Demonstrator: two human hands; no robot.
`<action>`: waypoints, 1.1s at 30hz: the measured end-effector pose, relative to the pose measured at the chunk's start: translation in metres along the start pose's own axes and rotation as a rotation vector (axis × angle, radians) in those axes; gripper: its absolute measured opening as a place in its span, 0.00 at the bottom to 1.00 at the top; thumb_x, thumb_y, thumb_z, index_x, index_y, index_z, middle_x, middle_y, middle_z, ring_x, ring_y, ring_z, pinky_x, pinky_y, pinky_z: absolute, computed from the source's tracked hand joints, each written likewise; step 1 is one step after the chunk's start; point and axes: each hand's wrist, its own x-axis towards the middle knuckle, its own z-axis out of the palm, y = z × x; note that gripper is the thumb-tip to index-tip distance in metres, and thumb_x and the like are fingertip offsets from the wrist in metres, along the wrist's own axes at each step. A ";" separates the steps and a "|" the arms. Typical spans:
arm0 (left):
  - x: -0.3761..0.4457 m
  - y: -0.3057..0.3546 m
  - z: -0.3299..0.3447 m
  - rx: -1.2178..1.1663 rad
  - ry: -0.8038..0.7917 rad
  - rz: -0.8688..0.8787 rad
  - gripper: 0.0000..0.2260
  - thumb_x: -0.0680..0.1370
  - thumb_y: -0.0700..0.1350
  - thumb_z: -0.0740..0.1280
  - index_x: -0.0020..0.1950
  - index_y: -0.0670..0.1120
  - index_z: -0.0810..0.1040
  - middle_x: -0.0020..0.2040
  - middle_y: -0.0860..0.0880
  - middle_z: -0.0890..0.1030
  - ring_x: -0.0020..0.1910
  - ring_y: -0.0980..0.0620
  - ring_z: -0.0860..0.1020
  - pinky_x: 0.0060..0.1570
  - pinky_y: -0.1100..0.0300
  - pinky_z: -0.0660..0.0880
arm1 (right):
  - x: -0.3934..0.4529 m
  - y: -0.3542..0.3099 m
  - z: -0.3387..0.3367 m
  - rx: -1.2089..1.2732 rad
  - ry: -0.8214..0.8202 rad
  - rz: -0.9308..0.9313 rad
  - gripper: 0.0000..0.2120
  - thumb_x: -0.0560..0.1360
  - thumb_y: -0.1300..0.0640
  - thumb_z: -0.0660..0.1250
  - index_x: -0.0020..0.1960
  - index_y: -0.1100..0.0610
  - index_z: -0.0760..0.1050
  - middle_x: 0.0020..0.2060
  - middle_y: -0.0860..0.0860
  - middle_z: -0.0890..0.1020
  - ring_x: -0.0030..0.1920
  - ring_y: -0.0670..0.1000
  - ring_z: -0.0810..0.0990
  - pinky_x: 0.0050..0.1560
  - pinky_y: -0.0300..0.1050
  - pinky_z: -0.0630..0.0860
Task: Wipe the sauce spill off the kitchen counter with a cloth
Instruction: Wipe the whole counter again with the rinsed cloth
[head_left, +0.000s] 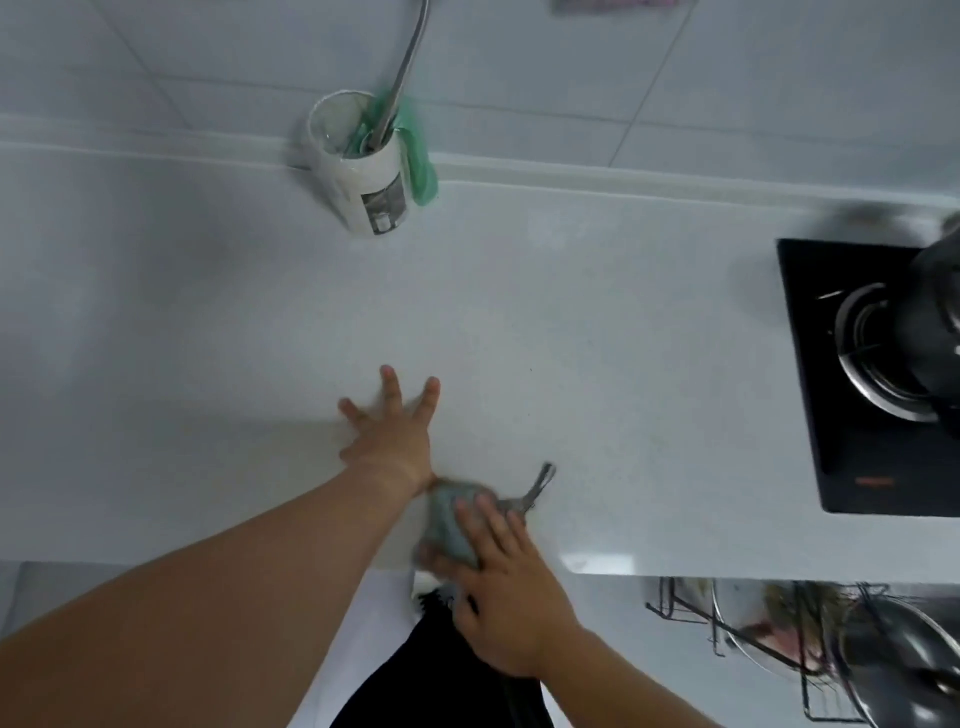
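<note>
cloth (451, 525) lies at near edge of counter (597, 374), grey-blue, bunched, with hanging loop pointing far-right. right hand (506, 597) presses on cloth, fingers quite straight and flat on top, not curled round it. left hand (392, 434) just left of cloth, fingers spread wide, palm flat on counter, holds nothing. sauce spill not visible; picture blurred, maybe it is under cloth. advice: keep palm pressure even, wipe inward from edge, fold cloth to clean side. stove (878, 374) at far right, well apart.
</note>
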 end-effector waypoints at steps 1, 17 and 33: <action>0.001 -0.001 0.001 0.002 -0.003 0.000 0.55 0.75 0.48 0.77 0.78 0.69 0.32 0.78 0.50 0.22 0.76 0.22 0.36 0.67 0.27 0.67 | -0.013 0.005 -0.003 -0.011 -0.027 -0.100 0.31 0.77 0.46 0.62 0.80 0.35 0.64 0.85 0.50 0.50 0.85 0.58 0.45 0.82 0.61 0.43; 0.009 -0.004 0.006 0.076 0.044 0.021 0.57 0.72 0.55 0.79 0.80 0.67 0.34 0.80 0.46 0.26 0.76 0.20 0.40 0.68 0.27 0.67 | -0.029 0.023 -0.006 0.011 0.006 0.009 0.31 0.82 0.40 0.57 0.83 0.34 0.52 0.86 0.50 0.46 0.85 0.56 0.42 0.83 0.61 0.43; -0.044 0.129 0.062 0.061 0.189 0.113 0.39 0.77 0.37 0.64 0.82 0.62 0.50 0.84 0.50 0.42 0.80 0.32 0.51 0.72 0.29 0.60 | -0.109 0.099 0.002 0.102 0.098 -0.043 0.24 0.79 0.50 0.65 0.74 0.39 0.75 0.84 0.48 0.58 0.84 0.54 0.52 0.81 0.60 0.57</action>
